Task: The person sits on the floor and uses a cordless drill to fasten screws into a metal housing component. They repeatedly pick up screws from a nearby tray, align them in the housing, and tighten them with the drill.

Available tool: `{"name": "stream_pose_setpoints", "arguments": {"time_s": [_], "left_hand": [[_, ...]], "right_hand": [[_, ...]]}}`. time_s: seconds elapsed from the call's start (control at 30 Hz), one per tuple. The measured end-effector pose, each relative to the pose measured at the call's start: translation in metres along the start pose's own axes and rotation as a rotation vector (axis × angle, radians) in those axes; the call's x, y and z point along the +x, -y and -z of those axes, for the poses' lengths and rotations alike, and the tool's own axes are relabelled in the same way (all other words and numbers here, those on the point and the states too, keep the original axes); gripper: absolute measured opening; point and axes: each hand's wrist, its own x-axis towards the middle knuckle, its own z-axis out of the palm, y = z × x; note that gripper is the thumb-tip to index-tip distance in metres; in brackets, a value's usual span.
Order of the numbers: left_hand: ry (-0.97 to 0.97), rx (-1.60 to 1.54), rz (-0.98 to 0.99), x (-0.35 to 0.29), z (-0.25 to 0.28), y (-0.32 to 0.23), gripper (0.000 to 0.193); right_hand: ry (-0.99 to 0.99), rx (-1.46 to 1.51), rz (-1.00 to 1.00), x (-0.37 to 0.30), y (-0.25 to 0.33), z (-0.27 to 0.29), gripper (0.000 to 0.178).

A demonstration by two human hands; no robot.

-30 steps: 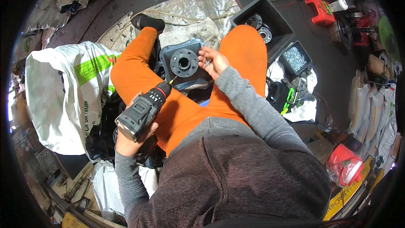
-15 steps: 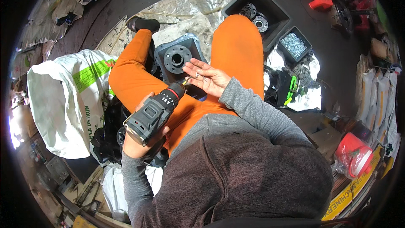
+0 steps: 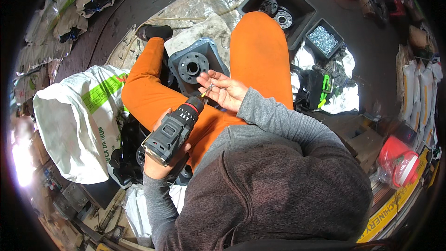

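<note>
My left hand [image 3: 157,169] is wrapped round the handle of a black cordless drill [image 3: 172,130], its chuck pointing up and right. My right hand [image 3: 227,92] has its thumb and fingers together on a small silver screw [image 3: 210,87] at the tip of the drill bit [image 3: 204,94]. Whether the screw sits fully on the bit is too small to tell. Just beyond both hands, between my legs, a round dark flange with a central hole [image 3: 193,67] sits in a grey square housing [image 3: 216,58].
A deep grey bin [image 3: 304,16] with several round flanges stands beyond my right knee. Beside it is a small tray of screws [image 3: 323,40]. A white sack [image 3: 69,130] stands at left, a red-and-white container [image 3: 397,162] at lower right. Thin hoses cross the floor.
The view has shifted slightly. The drill and my right hand remain close together, with the screw now at the bit's tip.
</note>
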Motion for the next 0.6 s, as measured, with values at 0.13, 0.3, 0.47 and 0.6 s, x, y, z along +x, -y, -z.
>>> {"name": "stream_pose_setpoints", "arguments": {"time_s": [0.13,0.3,0.47,0.6], "left_hand": [[0.019,0.049,-0.004,0.004,0.001,-0.002,0.068],[0.04,0.25,-0.014,0.008,0.001,-0.019,0.069],[0.1,0.106,0.158,0.01,0.006,-0.03,0.077],[0.082,0.202,0.093,0.014,0.008,-0.029,0.077]], "right_hand": [[-0.028,0.039,-0.008,0.0,-0.005,-0.004,0.018],[-0.13,0.033,0.026,0.001,-0.008,-0.011,0.016],[-0.219,-0.047,-0.004,0.003,-0.011,-0.008,0.015],[-0.131,-0.064,0.014,0.006,-0.011,-0.005,0.014]]}}
